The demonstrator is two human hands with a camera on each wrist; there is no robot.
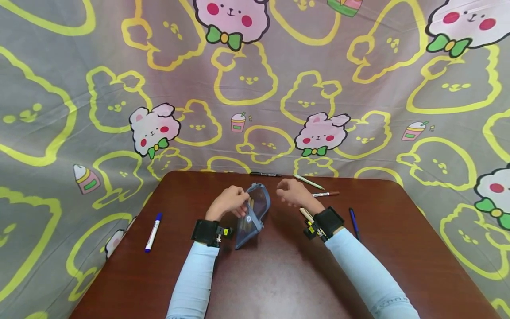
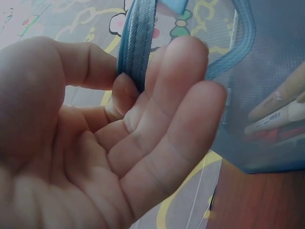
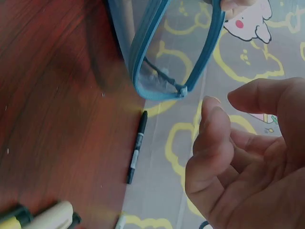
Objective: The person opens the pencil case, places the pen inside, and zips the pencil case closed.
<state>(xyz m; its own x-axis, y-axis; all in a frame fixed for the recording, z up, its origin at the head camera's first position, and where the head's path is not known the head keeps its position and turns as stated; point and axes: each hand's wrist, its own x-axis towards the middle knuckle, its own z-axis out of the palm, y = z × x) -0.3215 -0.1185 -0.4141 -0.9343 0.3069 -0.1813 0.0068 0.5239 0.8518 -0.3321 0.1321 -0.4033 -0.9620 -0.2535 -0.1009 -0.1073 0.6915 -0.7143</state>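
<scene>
My left hand pinches the zippered edge of a translucent blue pencil pouch between thumb and index finger, the other fingers loosely bent. The pouch hangs tilted, its zip mouth gaping toward the right hand. Several pens show through its mesh wall in the left wrist view. Just right of the pouch, my right hand is held in the air with thumb and fingertips near each other and nothing between them. In the right wrist view, the zipper band of the mouth is apart from those fingertips.
A blue-capped white marker lies at the left. Along the back are a black pen and a pale green pen. A brown-and-white marker and a blue pen lie at the right. A patterned curtain stands behind.
</scene>
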